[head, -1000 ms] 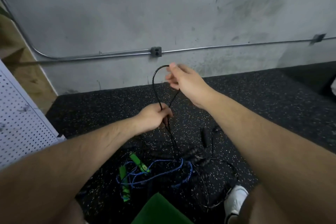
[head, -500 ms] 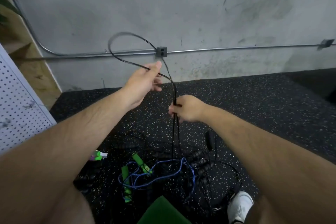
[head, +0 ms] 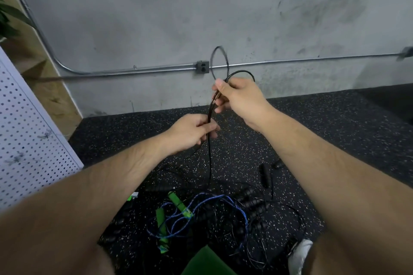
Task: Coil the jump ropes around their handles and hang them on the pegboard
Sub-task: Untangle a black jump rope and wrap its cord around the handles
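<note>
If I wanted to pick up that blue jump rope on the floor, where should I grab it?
Probably by one green handle, coming down from above. The handles look stiff and lie flat on the floor mat, while the cord of the blue jump rope is a loose tangle crossing the black ropes, so pulling the cord would likely drag them along.

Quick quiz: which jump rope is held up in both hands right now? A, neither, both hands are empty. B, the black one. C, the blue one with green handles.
B: the left hand and, higher up, the right hand both hold the black rope, while the blue rope with its green handles lies on the floor.
</note>
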`<state>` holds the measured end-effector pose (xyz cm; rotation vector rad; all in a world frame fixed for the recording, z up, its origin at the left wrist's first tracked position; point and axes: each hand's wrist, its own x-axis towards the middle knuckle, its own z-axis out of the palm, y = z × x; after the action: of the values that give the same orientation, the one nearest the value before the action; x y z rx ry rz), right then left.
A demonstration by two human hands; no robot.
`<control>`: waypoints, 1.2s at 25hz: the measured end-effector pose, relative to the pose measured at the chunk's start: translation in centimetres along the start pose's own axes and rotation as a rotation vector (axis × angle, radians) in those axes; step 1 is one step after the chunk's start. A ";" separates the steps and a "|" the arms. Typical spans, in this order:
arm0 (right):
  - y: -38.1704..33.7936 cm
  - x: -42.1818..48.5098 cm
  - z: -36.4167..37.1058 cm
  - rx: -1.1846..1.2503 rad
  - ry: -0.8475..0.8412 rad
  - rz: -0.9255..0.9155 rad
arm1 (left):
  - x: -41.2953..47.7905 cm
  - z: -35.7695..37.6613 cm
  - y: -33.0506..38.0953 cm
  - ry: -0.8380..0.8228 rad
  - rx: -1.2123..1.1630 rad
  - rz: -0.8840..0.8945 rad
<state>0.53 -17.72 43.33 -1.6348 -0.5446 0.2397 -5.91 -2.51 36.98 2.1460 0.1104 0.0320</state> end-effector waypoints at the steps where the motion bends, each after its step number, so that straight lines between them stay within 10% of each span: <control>1: 0.1 0.2 0.0 0.101 -0.022 0.016 | 0.1 -0.3 0.3 0.069 -0.011 0.000; 8: 4.0 -1.6 2.3 -0.488 -0.438 0.107 | 0.8 -3.3 2.6 0.361 -0.402 0.206; 14: 4.0 -0.5 3.2 -0.411 -0.203 0.038 | 0.7 -3.6 2.3 0.299 -0.507 0.131; 20: 0.8 0.5 2.6 -0.256 0.015 -0.102 | -0.9 -2.4 -1.9 -0.184 -0.186 -0.073; 24: 0.5 1.6 1.7 0.014 0.061 -0.080 | -0.4 -2.1 -0.8 0.027 0.051 -0.020; 30: 3.6 -0.4 2.3 -0.402 -0.472 0.136 | -0.1 -2.7 2.3 0.242 -0.158 0.137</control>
<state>-0.12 -16.15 39.38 -2.0190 -0.8815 0.6610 -6.00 -1.47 40.36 1.9816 0.0980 0.3689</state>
